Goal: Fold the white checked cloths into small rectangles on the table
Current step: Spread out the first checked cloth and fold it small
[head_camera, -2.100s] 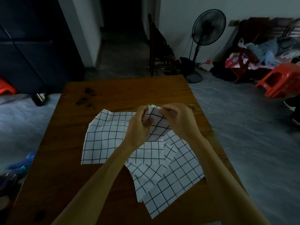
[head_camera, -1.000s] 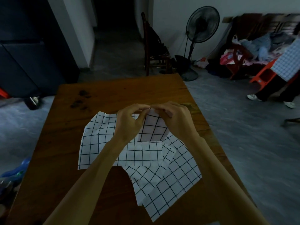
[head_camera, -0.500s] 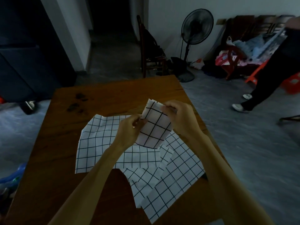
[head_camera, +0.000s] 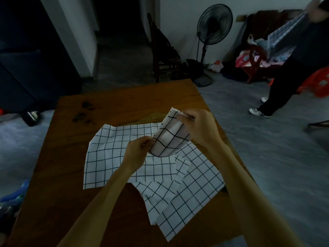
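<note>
Fingers of both hands, left (head_camera: 138, 152) and right (head_camera: 199, 128), pinch 1 small folded cloth (head_camera: 169, 138) above the counter (head_camera: 124, 100); beneath them perhaps 3 unfolded cloths (head_camera: 114, 154) remain, so most folding is left.

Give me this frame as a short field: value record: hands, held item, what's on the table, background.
left hand: left hand pinches the lower left edge of the folded cloth
right hand: right hand pinches its top corner
held item: folded cloth, small, lifted off the table, tilted
unfolded cloths: flat cloth on the left, angled cloth on the right, a third piece between them, overlapping
surface: wooden table, dark stains near its far left
background: standing fan, chair, another person holding up a blue cloth
</note>
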Available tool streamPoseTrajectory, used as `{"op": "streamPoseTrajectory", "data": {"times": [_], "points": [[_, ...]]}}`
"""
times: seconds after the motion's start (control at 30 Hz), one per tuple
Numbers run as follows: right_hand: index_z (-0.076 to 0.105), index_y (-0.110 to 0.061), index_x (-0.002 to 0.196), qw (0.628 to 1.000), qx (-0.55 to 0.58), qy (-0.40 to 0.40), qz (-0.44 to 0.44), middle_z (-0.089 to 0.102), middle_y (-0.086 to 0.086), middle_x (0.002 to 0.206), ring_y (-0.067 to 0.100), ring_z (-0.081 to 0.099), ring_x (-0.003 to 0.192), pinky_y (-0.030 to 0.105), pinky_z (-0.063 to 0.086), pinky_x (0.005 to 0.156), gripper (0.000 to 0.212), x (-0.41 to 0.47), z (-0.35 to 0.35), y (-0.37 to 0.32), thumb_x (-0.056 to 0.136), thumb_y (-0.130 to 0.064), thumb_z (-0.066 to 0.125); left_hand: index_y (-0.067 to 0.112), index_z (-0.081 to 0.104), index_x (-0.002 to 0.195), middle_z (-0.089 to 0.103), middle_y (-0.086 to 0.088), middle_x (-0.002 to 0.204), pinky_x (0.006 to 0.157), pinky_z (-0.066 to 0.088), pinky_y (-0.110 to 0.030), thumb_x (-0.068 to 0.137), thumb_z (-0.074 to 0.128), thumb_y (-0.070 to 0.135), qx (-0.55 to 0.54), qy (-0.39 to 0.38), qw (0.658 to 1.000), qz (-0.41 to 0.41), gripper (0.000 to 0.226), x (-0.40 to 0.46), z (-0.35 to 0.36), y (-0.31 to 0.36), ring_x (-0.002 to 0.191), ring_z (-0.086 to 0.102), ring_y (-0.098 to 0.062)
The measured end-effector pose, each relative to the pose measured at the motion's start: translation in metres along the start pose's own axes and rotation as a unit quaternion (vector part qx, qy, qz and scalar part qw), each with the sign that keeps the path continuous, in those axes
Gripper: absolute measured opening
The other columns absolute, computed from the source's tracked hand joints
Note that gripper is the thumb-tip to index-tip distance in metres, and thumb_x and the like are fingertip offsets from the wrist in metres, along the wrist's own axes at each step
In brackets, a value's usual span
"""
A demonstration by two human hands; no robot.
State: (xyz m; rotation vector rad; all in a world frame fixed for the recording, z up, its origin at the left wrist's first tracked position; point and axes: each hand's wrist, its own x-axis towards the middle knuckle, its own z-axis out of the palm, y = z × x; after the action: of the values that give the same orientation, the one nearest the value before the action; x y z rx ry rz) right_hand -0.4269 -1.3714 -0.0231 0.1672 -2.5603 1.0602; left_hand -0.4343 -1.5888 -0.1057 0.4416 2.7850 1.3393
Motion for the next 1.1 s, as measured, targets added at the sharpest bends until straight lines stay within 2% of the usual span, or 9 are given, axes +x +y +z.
{"op": "streamPoseTrajectory", "data": {"times": [0.13, 0.27, 0.4, 0.53, 0.67, 0.77, 0.87, 1.0, 1.1], "points": [[0.047, -0.015, 0.055, 1.0, -0.003, 0.01, -0.001, 0.035, -0.004, 0.048, 0.009, 0.028, 0.044, 0.027, 0.022, 0.044, 0.042, -0.004, 0.005, 0.002, 0.09, -0.03, 0.066, 0.025, 0.064, 0.093, 0.062, 0.016, 0.08, 0.068, 0.047, -0.01, 0.096, 0.048, 0.019, 0.025, -0.032, 0.999, -0.033, 0.017, 0.0, -0.002, -0.01, 0.072, 0.059, 0.005], [0.042, -0.018, 0.054, 0.999, -0.031, 0.022, -0.01, 0.036, -0.006, 0.047, 0.01, 0.03, 0.044, 0.032, 0.028, 0.042, 0.045, -0.002, 0.004, 0.003, 0.09, -0.033, 0.065, 0.022, 0.061, 0.108, 0.065, 0.004, 0.106, 0.089, 0.049, -0.034, 0.092, 0.055, 0.03, 0.071, 0.008, 0.997, -0.024, 0.019, 0.003, -0.011, -0.016, 0.096, 0.056, -0.006], [0.039, -0.027, 0.055, 0.996, -0.064, -0.027, -0.052, 0.036, -0.009, 0.048, 0.007, 0.029, 0.043, 0.026, 0.025, 0.045, 0.043, -0.007, 0.012, -0.007, 0.09, -0.032, 0.064, 0.02, 0.052, 0.128, 0.053, 0.014, 0.117, 0.089, 0.04, -0.023, 0.084, 0.055, 0.048, -0.001, 0.003, 0.998, 0.056, 0.052, 0.013, -0.017, 0.028, 0.11, 0.049, -0.003], [0.058, -0.029, 0.07, 0.997, -0.025, -0.053, -0.058, 0.048, -0.014, 0.057, 0.005, 0.042, 0.05, 0.023, 0.031, 0.047, 0.021, -0.012, 0.017, -0.014, 0.09, -0.027, 0.065, 0.025, 0.065, 0.107, 0.067, 0.011, 0.099, 0.08, 0.05, -0.023, 0.088, 0.063, 0.028, -0.053, 0.007, 0.994, 0.092, 0.02, 0.022, -0.017, 0.053, 0.091, 0.062, -0.004], [0.067, -0.02, 0.089, 0.996, 0.069, -0.029, 0.046, 0.064, -0.009, 0.074, 0.004, 0.055, 0.06, 0.017, 0.044, 0.052, 0.012, -0.015, 0.006, -0.003, 0.086, -0.032, 0.069, 0.029, 0.064, 0.097, 0.068, 0.011, 0.091, 0.069, 0.051, -0.013, 0.087, 0.062, 0.022, -0.143, 0.037, 0.988, 0.043, 0.012, 0.016, -0.026, 0.05, 0.083, 0.064, 0.001], [0.069, -0.018, 0.09, 0.968, 0.19, -0.039, 0.156, 0.07, 0.0, 0.08, 0.014, 0.064, 0.071, 0.028, 0.055, 0.068, 0.011, -0.021, 0.005, 0.004, 0.086, -0.028, 0.069, 0.028, 0.064, 0.096, 0.069, 0.011, 0.092, 0.069, 0.053, -0.015, 0.088, 0.061, 0.018, -0.231, 0.042, 0.972, 0.016, 0.013, 0.011, -0.029, 0.052, 0.085, 0.066, 0.0], [0.072, -0.02, 0.086, 0.959, 0.223, -0.035, 0.171, 0.07, 0.003, 0.073, 0.022, 0.056, 0.061, 0.033, 0.047, 0.059, 0.01, -0.024, 0.008, 0.003, 0.088, -0.027, 0.066, 0.031, 0.064, 0.097, 0.069, 0.012, 0.094, 0.076, 0.056, -0.024, 0.088, 0.062, 0.02, -0.246, 0.049, 0.968, 0.005, 0.014, 0.01, -0.027, 0.051, 0.088, 0.066, -0.003], [0.071, -0.023, 0.074, 0.979, 0.151, -0.027, 0.136, 0.061, -0.008, 0.055, 0.001, 0.044, 0.045, 0.017, 0.034, 0.047, 0.015, -0.022, 0.007, 0.002, 0.088, -0.027, 0.066, 0.03, 0.052, 0.121, 0.056, 0.014, 0.114, 0.088, 0.046, -0.023, 0.085, 0.064, 0.035, -0.101, 0.094, 0.99, 0.019, 0.038, 0.011, -0.028, 0.043, 0.1, 0.054, 0.0], [0.061, -0.034, 0.062, 0.992, 0.068, -0.065, 0.081, 0.052, -0.013, 0.048, 0.003, 0.043, 0.042, 0.017, 0.031, 0.043, 0.028, -0.018, 0.008, -0.003, 0.089, -0.029, 0.066, 0.026, 0.048, 0.13, 0.052, 0.007, 0.127, 0.096, 0.035, -0.029, 0.084, 0.059, 0.05, 0.035, 0.061, 0.99, 0.123, 0.053, 0.02, -0.033, 0.057, 0.115, 0.045, -0.006]]}}
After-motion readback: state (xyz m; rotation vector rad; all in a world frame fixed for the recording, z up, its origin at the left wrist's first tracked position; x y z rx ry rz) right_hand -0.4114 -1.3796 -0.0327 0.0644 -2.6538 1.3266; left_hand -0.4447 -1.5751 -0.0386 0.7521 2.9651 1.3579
